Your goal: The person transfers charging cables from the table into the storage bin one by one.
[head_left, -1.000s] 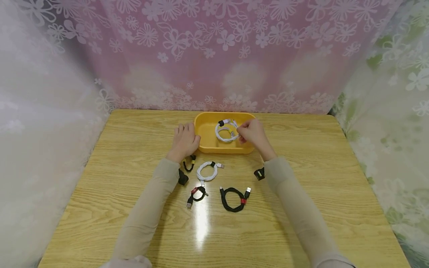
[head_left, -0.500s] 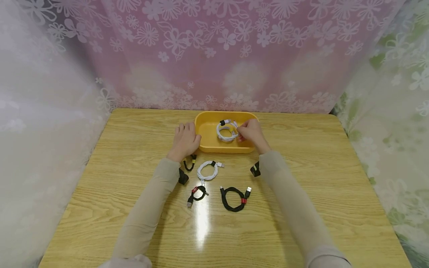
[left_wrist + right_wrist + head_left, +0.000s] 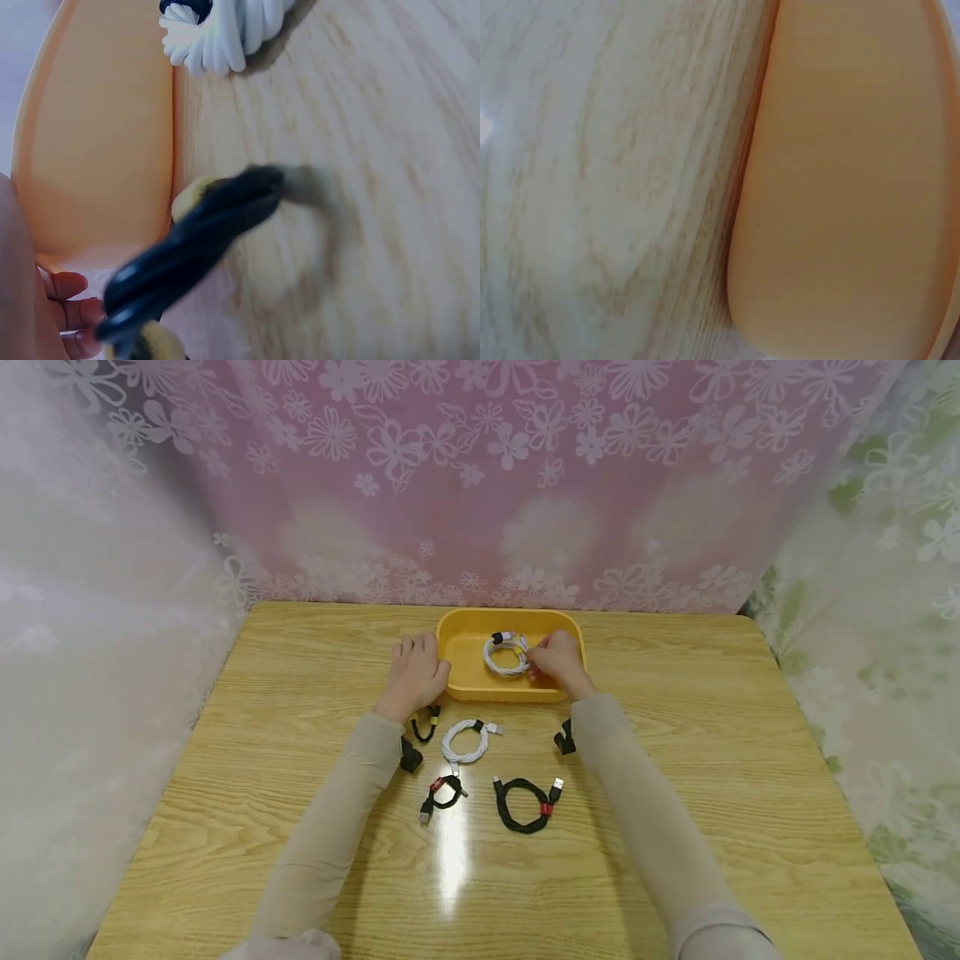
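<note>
In the head view a yellow plastic bin (image 3: 465, 693) stands at the back of the table. My left hand (image 3: 412, 675) rests against its left end, thumb by the corner; several fingertips (image 3: 79, 311) show past the bin's end in the left wrist view. My right hand (image 3: 561, 662) reaches inside the bin, fingers pinching the right edge of a coiled white cable (image 3: 501, 670). A black strap and a yellow strap show on the coils there. Just below my left hand lies a short black cable with yellow bands (image 3: 423, 733), large in the left wrist view (image 3: 195, 240).
In front of the bin lies another coiled white cable (image 3: 450, 747) with a black strap. Nearer are a small black USB cable with a red strap (image 3: 437, 804) and a larger black USB cable with a red strap (image 3: 517, 827). A floral curtain (image 3: 465, 543) hangs behind the table.
My right hand has shifted slightly lower in the bin with the white cable, and its forearm has swung left. The yellow strap now shows more clearly. My left hand stays put.
</note>
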The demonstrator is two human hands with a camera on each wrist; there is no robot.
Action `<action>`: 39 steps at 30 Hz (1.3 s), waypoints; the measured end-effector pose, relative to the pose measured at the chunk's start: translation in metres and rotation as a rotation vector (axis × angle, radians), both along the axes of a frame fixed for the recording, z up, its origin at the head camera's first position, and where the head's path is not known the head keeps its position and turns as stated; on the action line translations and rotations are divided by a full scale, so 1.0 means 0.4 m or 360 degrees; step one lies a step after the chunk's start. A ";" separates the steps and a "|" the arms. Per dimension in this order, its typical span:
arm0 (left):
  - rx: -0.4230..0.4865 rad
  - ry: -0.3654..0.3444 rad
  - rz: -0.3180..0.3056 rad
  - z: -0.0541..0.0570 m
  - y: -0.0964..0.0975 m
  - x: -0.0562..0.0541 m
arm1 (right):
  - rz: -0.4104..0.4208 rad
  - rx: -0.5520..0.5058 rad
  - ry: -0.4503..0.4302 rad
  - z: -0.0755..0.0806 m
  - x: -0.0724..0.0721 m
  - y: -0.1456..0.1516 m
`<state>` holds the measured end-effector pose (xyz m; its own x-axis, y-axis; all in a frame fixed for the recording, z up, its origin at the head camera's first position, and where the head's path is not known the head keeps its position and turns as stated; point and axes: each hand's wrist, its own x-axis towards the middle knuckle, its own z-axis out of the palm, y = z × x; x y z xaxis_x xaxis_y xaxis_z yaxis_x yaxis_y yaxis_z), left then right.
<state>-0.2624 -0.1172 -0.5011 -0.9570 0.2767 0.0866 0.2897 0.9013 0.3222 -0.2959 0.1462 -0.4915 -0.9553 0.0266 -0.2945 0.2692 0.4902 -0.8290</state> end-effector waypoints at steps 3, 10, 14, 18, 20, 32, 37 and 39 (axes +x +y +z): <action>0.0007 0.0001 -0.0004 0.002 0.000 0.001 | -0.0004 0.0006 -0.0014 -0.004 -0.002 -0.001; 0.0030 0.0031 -0.0015 0.001 -0.003 0.004 | 0.0001 -0.0034 -0.0016 -0.006 -0.002 -0.003; 0.0019 0.0039 -0.0014 0.001 -0.002 0.004 | 0.0006 -0.0071 -0.0007 -0.004 0.002 -0.003; 0.0019 0.0046 -0.0013 0.001 -0.001 0.003 | -0.0008 -0.0151 -0.0027 -0.002 0.003 -0.003; 0.0024 0.0046 -0.0012 0.001 -0.001 0.003 | -0.0020 -0.0176 -0.0032 -0.002 0.003 -0.003; 0.0034 0.0042 -0.0010 0.001 -0.002 0.002 | -0.0042 -0.0120 0.0043 0.005 0.004 -0.005; 0.0022 0.0039 -0.0005 0.003 -0.001 0.004 | -0.0036 -0.0045 0.0126 0.016 0.011 -0.002; 0.0024 0.0039 -0.0006 0.002 -0.001 0.003 | -0.0025 -0.0018 0.0163 0.025 0.017 0.000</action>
